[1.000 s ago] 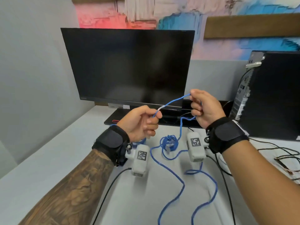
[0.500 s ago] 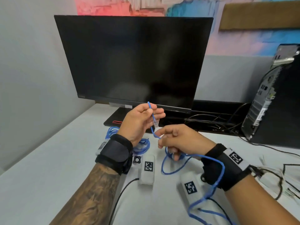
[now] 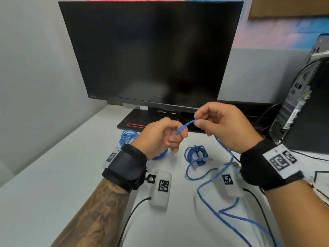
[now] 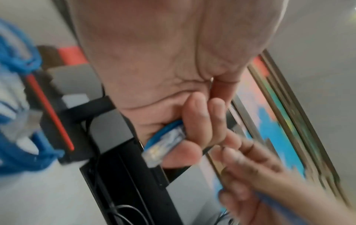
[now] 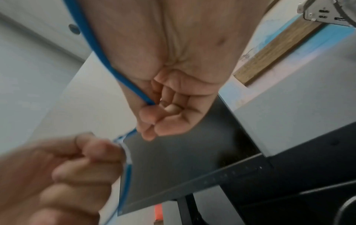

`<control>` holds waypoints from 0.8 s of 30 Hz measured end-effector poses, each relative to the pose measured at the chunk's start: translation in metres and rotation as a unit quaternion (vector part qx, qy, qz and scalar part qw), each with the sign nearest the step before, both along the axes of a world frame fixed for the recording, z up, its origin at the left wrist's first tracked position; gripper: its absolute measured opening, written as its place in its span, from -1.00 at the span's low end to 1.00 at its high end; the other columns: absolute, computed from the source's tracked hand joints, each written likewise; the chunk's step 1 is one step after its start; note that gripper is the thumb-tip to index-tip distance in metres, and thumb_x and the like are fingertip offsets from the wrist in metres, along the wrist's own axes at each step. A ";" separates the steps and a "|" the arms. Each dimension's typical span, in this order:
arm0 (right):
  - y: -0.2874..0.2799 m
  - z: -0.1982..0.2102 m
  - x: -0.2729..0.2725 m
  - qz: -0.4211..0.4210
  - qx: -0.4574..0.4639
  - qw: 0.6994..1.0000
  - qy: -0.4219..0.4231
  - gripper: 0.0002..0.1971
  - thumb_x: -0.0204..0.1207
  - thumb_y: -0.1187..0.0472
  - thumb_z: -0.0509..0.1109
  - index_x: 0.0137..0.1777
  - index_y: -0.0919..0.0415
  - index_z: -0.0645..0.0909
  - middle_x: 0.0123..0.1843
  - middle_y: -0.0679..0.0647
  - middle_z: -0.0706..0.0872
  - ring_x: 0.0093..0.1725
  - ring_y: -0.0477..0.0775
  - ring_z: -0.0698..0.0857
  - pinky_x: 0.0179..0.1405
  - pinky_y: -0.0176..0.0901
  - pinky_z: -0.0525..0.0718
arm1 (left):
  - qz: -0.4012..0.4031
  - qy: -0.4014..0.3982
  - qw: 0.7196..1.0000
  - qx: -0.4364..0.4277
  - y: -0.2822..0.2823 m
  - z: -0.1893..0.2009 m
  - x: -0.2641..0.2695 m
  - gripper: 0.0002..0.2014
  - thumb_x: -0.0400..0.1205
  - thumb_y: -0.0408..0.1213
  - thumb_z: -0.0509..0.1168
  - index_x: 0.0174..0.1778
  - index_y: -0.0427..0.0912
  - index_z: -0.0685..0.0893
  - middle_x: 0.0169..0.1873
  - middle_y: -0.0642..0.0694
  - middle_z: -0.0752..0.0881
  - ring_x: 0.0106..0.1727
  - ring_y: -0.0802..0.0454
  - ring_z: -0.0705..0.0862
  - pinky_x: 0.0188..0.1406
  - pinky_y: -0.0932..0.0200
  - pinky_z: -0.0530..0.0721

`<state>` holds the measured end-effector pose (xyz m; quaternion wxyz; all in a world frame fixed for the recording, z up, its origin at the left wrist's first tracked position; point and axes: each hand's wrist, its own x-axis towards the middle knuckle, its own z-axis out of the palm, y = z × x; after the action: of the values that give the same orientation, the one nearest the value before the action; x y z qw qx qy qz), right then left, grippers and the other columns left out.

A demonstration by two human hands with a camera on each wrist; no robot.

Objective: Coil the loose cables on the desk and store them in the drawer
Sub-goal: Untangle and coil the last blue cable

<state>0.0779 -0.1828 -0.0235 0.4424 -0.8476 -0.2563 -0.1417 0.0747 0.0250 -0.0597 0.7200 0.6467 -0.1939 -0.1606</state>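
Observation:
A loose blue network cable [image 3: 210,182] trails over the white desk [image 3: 53,175] toward the lower right. My left hand [image 3: 165,136] grips its end, and the clear plug [image 4: 163,146] sticks out below my curled fingers [image 4: 200,115]. My right hand [image 3: 220,125] pinches the same cable [image 5: 108,60] a short way along, just right of the left hand, both raised in front of the monitor. A coiled blue cable [image 3: 195,155] lies on the desk between my wrists. Another blue coil [image 3: 128,137] lies behind my left wrist, partly hidden. No drawer is in view.
A black monitor [image 3: 151,54] on its stand [image 3: 137,120] fills the back of the desk. A computer tower [image 3: 306,104] stands at the right with black wires [image 3: 318,173] around it. A grey partition wall closes the left side.
My right hand has risen from the desk to the cable beside my left hand. The left hand has lowered slightly. The view has tilted down.

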 end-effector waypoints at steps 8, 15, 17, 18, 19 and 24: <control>0.011 -0.030 0.011 -0.076 0.052 0.994 -0.058 -0.91 0.58 0.18 0.48 0.02 -0.01 0.78 -0.12 -0.13 0.77 -0.23 -0.18 0.70 -0.30 -0.31 0.70 | -0.073 0.083 0.993 -0.031 0.002 -0.008 -0.003 -0.77 0.66 -0.29 0.10 -0.14 -0.23 0.65 -0.48 -0.02 0.32 -0.51 0.11 0.31 -0.30 0.12 0.50; 0.010 -0.032 0.014 -0.122 0.073 0.984 -0.107 -0.92 0.57 0.11 0.48 0.02 -0.06 0.75 -0.11 -0.13 0.74 -0.13 -0.08 0.70 -0.06 -0.03 0.75 | -0.064 0.064 0.996 -0.021 -0.002 -0.010 -0.003 -0.70 0.77 -0.34 0.02 0.05 -0.37 0.66 -0.43 -0.06 0.41 -0.44 0.07 0.37 -0.22 0.10 0.58; 0.010 -0.031 0.013 -0.123 0.083 0.983 -0.109 -0.93 0.58 0.13 0.48 0.02 -0.04 0.74 -0.12 -0.13 0.73 -0.16 -0.06 0.69 -0.09 -0.06 0.75 | -0.073 0.041 0.996 -0.002 -0.004 -0.014 -0.002 -0.71 0.74 -0.35 0.06 0.14 -0.41 0.65 -0.38 -0.08 0.47 -0.39 0.04 0.42 -0.15 0.10 0.62; 0.010 -0.031 0.013 -0.120 0.081 0.983 -0.116 -0.92 0.58 0.15 0.48 0.02 -0.03 0.74 -0.11 -0.13 0.72 -0.15 -0.06 0.69 -0.09 -0.11 0.74 | -0.079 0.033 0.996 0.011 -0.006 -0.017 -0.003 -0.70 0.72 -0.33 0.09 0.17 -0.43 0.65 -0.37 -0.08 0.49 -0.38 0.04 0.44 -0.12 0.11 0.62; 0.011 -0.030 0.012 -0.118 0.074 0.982 -0.127 -0.92 0.59 0.16 0.47 0.03 -0.02 0.74 -0.10 -0.14 0.71 -0.14 -0.07 0.69 -0.10 -0.17 0.73 | -0.081 0.030 0.996 0.018 -0.009 -0.019 -0.003 -0.68 0.71 -0.31 0.11 0.20 -0.45 0.64 -0.37 -0.08 0.50 -0.38 0.04 0.45 -0.11 0.11 0.61; 0.006 -0.030 0.016 -0.122 0.082 0.981 -0.124 -0.89 0.62 0.19 0.43 0.05 -0.05 0.74 -0.06 -0.10 0.70 -0.08 -0.15 0.68 -0.09 -0.35 0.66 | -0.057 0.033 0.995 -0.079 -0.004 -0.019 0.000 -0.71 0.73 -0.33 0.12 0.24 -0.40 0.62 -0.32 -0.05 0.53 -0.33 0.09 0.51 0.01 0.10 0.68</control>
<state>0.0934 -0.1768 -0.0534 0.4542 -0.8093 -0.1920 -0.3193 0.0749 0.0214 -0.0786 0.7645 0.5700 -0.2190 -0.2066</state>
